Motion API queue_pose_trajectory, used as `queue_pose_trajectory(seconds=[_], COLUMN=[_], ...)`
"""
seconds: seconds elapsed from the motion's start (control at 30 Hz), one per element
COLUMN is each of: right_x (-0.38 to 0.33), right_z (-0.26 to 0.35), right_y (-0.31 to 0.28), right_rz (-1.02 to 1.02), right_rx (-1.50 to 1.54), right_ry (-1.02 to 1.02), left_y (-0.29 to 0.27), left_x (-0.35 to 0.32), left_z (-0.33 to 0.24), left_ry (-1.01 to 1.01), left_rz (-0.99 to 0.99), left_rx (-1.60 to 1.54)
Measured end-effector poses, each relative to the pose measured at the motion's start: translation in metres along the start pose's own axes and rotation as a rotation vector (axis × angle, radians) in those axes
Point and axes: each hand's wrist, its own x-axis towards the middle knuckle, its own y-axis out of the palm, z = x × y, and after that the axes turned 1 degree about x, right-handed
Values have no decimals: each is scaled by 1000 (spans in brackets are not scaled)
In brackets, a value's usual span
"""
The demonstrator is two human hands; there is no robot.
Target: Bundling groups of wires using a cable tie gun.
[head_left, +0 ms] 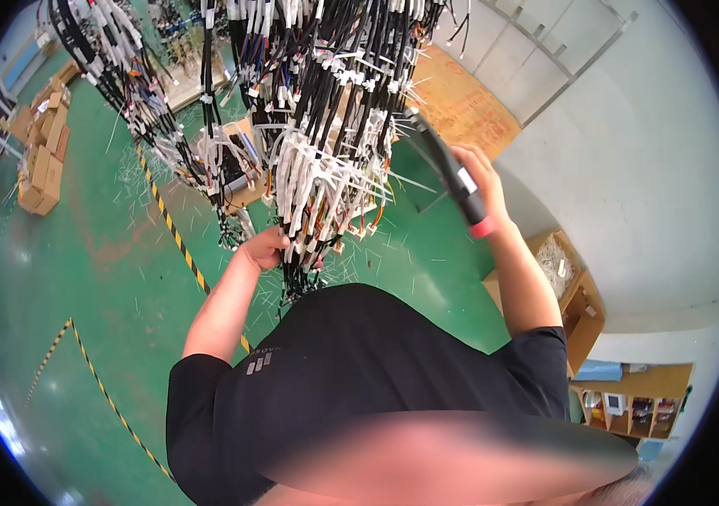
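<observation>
Brown cardboard boxes sit stacked on the green floor at the far left, beside a yellow-and-black striped line that runs across the floor. A flat brown cardboard sheet with faint red marking leans at the far right against the pale wall. At the near right stands an open cardboard box holding whitish scraps, and below it a wooden shelf carries small items.

A hanging bundle of black wire harnesses, thick with white tags and cable ties, fills the upper middle. The left hand is closed around the bundle's lower end. The right hand, raised to the right of the bundle, is wrapped around a black hand tool with a red end, its tip pointing at the wires.
</observation>
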Motion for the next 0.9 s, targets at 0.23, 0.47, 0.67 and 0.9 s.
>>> queue_pose_trajectory(seconds=[0.23, 0.47, 0.67, 0.9], right_x=[10, 25, 23, 18], right_z=[-47, -65, -71, -72], right_y=[-34, -11, -4, 2], right_rz=[413, 584, 584, 549], right_rx=[386, 401, 441, 505], right_ry=[56, -200, -146, -148], left_y=[-2, 14, 9, 18], left_x=[1, 4, 2, 3], left_z=[1, -1, 7, 5], left_ry=[47, 61, 94, 109], left_rz=[-42, -100, -128, -166], left_rx=[-26, -67, -28, -56])
